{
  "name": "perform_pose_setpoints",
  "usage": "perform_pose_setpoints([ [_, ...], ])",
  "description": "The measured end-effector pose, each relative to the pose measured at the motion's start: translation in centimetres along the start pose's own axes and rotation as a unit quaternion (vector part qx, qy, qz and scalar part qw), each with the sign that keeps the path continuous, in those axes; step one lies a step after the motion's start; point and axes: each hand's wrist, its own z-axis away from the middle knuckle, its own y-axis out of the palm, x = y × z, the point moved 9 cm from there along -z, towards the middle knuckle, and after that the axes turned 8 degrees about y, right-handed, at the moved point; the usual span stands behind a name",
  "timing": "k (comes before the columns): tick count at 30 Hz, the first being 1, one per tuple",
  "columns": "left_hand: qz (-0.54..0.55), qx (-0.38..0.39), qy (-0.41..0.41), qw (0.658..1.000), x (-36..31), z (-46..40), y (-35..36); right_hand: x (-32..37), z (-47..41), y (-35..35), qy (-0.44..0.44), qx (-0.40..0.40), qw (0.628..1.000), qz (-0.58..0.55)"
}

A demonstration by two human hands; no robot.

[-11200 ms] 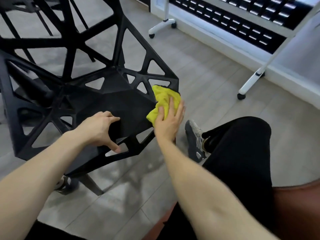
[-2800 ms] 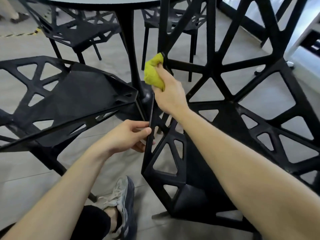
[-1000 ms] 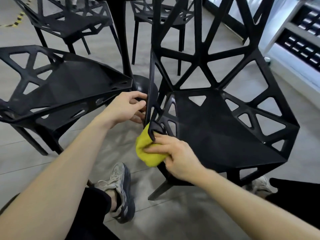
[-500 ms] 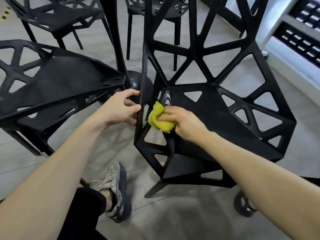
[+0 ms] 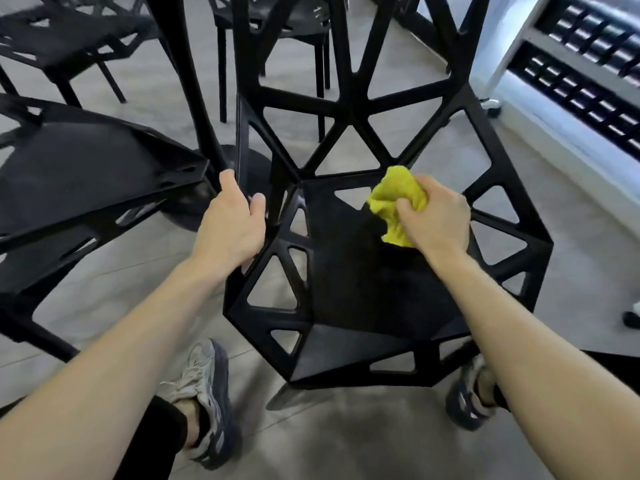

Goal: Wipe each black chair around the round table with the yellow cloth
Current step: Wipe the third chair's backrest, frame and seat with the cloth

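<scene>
Nearest, two sneakered feet (image 5: 204, 400) stand at the front of the black chair (image 5: 363, 289). On its left edge the left hand (image 5: 230, 226) grips the frame. Farther in, the right hand (image 5: 434, 216) bunches the yellow cloth (image 5: 394, 199) at the seat's back. Beyond rises the table's pedestal (image 5: 194, 81).

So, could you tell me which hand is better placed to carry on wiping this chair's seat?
The right hand: it grips the yellow cloth at the back of the chair's seat. The left hand holds no cloth and grasps the chair's left edge, apparently steadying it.
</scene>
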Motion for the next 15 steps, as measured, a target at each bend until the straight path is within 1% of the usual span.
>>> perform_pose_setpoints([
  [1,0.009,-0.003,-0.008,1.000,0.1,0.1,0.2,-1.1,-0.7,1.0,0.008,0.012,1.000,0.005],
  [2,0.014,-0.010,-0.009,1.000,0.2,0.2,0.4,-2.1,-0.7,3.0,0.008,0.052,0.998,0.022],
  [4,0.019,-0.025,-0.001,0.999,0.2,0.6,0.6,-3.2,0.9,8.0,-0.033,0.132,0.989,0.057],
  [5,0.023,-0.033,0.006,0.999,0.3,0.7,0.8,-2.6,2.3,10.0,-0.055,0.150,0.986,0.056],
  [7,0.034,-0.052,0.013,0.998,0.5,0.8,0.9,2.2,5.7,12.1,-0.105,0.184,0.977,-0.013],
  [9,0.031,-0.071,0.010,0.997,0.7,0.7,0.8,7.9,9.2,12.7,-0.201,0.203,0.958,-0.035],
  [10,0.030,-0.075,0.011,0.997,0.8,0.6,0.8,9.4,10.0,12.7,-0.244,0.198,0.950,-0.009],
  [12,0.033,-0.080,0.015,0.996,0.8,0.6,0.8,9.4,9.4,12.7,-0.306,0.201,0.930,0.042],
  [15,0.027,-0.096,0.034,0.994,0.6,1.1,0.7,7.3,6.7,14.2,-0.353,0.238,0.903,0.056],
])
